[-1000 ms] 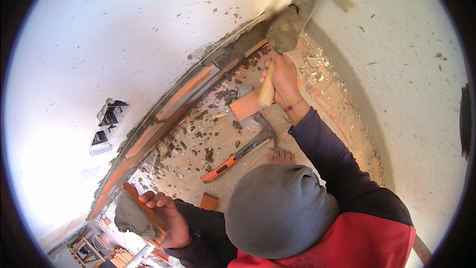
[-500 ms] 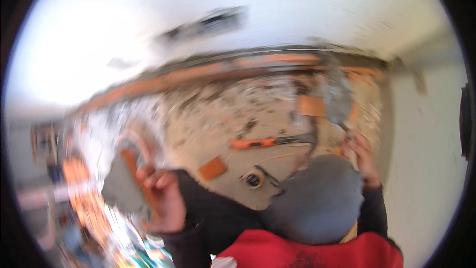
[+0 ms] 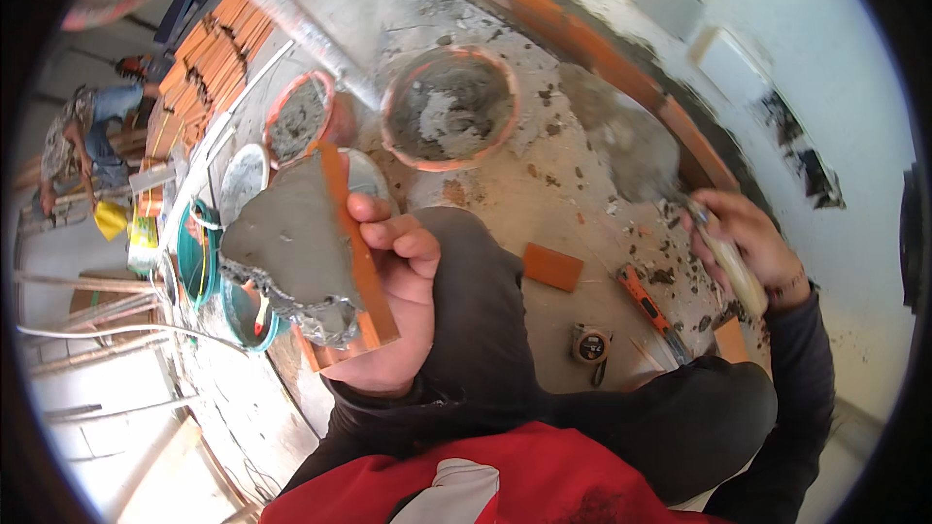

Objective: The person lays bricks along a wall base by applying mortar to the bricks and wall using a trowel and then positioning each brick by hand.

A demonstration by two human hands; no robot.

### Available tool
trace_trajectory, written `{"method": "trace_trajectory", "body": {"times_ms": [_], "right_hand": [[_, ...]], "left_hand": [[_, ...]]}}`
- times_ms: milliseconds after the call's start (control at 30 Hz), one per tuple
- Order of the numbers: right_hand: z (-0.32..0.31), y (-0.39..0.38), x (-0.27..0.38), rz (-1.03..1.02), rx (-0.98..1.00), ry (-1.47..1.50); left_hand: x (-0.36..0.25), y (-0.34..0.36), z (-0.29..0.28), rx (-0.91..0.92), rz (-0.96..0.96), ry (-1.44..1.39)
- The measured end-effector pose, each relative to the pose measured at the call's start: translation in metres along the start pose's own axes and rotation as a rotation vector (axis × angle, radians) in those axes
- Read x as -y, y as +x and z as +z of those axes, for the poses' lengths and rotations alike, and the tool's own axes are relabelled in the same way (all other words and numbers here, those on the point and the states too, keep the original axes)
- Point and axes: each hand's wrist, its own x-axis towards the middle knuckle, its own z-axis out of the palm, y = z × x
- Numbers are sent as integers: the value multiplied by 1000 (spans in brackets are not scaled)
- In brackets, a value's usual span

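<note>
Left grip (image 3: 406,293) on tile (image 3: 356,233), mortar (image 3: 286,228) hiding its face, trowel (image 3: 643,157) blurred at blade.

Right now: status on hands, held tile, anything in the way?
Left hand gripping tile, mortar on its face. Right hand holding trowel. Possible clutter: tape measure and orange-handled tool on floor.

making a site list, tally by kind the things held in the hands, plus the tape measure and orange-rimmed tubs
Trowel, in the right hand: 1
Mortar-covered tile, in the left hand: 1
Tape measure: 1
Orange-rimmed tubs: 2
Total: 5
</note>
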Motion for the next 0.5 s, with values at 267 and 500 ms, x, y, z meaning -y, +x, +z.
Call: {"method": "trace_trajectory", "body": {"times_ms": [267,500], "right_hand": [[77,140,73,47,326,-89],[182,200,105,113,426,-121]], "left_hand": [[-51,3,-19,-35,33,-68],[-103,-12,-30,-152,117,-154]]}}
